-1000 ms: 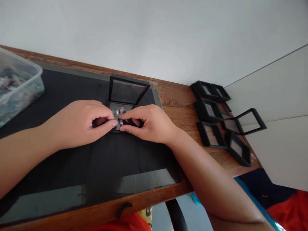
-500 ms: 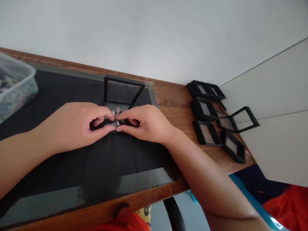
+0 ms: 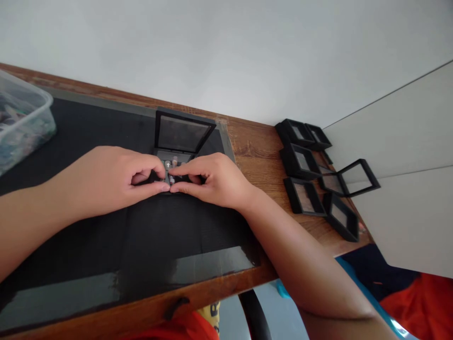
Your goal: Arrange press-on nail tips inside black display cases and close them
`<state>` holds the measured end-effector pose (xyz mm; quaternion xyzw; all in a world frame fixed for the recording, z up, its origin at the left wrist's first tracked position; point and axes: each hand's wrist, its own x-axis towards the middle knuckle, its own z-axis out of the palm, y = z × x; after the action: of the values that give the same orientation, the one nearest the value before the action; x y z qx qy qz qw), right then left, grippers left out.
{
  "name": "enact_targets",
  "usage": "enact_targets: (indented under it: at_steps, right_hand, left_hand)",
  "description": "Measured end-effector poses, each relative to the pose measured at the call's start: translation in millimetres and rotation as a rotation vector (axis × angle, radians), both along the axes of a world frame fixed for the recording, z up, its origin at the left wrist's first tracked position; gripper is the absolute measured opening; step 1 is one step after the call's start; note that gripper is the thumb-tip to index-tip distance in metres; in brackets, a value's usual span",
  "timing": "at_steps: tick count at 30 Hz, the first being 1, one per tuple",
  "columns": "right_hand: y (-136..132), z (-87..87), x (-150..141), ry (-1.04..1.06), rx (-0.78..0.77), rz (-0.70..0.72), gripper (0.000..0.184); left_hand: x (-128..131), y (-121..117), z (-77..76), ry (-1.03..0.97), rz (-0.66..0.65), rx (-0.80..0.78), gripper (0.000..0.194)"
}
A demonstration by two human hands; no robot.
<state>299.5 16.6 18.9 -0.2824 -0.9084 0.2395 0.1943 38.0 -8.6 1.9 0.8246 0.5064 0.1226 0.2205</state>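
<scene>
My left hand (image 3: 118, 177) and my right hand (image 3: 214, 182) meet over the lower half of an open black display frame (image 3: 184, 131), whose windowed lid stands tilted up behind them. Both hands have thumb and forefinger curled toward each other, their tips nearly touching across a small cluster of pieces. Between the fingertips lies a round grey piece with a white cross (image 3: 168, 165). Beside it stands a small pale figure-like piece (image 3: 174, 161). What each hand pinches is too small and covered to make out.
A clear plastic tub (image 3: 26, 120) of bagged items stands at the left. Several black display frames (image 3: 302, 196) lie on the wooden table (image 3: 253, 141) at the right, one propped open. A black mat (image 3: 152, 236) covers the work area; a white wall rises behind.
Both hands stay at the frame, with only slight finger shifts. The left fingers have drawn in a little, and more of the cross-marked piece shows. The view has shifted slightly.
</scene>
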Motion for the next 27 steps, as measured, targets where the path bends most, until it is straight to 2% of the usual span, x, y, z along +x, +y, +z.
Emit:
enact_targets:
  at_steps: [6, 11, 15, 20, 24, 27]
  right_hand:
    - [-2, 0.0, 0, 0.017, -0.005, -0.036, 0.025]
    - [0, 2.2, 3, 0.0, 0.022, -0.008, 0.021]
    - [-1, 7.5, 2, 0.147, 0.128, 0.009, 0.015]
    - [-6, 17.2, -1, 0.339, 0.289, -0.087, 0.014]
    - [-3, 16.8, 0, 0.327, 0.34, -0.056, 0.005]
    - [2, 12.5, 3, 0.272, 0.329, -0.02, 0.006]
  left_hand:
    - [1, 1, 1.5, -0.011, 0.004, -0.02, 0.043]
    - [0, 2, 1.6, 0.005, 0.018, -0.033, 0.045]
    - [2, 2, 2.3, -0.002, 0.034, -0.051, 0.048]
    - [4, 4, 1.3, -0.016, 0.042, -0.057, 0.048]
    - [1, 7, 0.4, -0.023, 0.042, -0.062, 0.051]
    - [-1, 8, 1.2, -0.031, 0.03, -0.073, 0.051]
